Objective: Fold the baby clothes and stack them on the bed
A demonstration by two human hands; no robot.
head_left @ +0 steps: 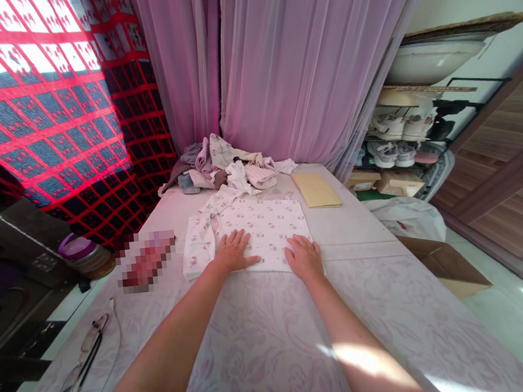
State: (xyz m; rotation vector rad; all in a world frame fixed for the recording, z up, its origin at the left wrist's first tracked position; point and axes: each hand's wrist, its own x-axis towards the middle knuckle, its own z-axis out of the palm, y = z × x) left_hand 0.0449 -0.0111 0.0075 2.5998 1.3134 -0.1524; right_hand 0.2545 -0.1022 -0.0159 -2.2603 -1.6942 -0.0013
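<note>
So the white printed garment [264, 226] is lying flat on the table [266, 343], pretty much mid-table. The person's left hand [236, 252] is pressed on it around 7 o'clock, palm down, thumb wide, not gripping anything. The right hand [305, 256] is at 4 o'clock, also flat, fingers kinda loose, no pinch. Clothes pile [262, 176] sits at 12, yellow sheet-like thing [317, 189] at 2, glasses [81, 367] down at 8.
</note>
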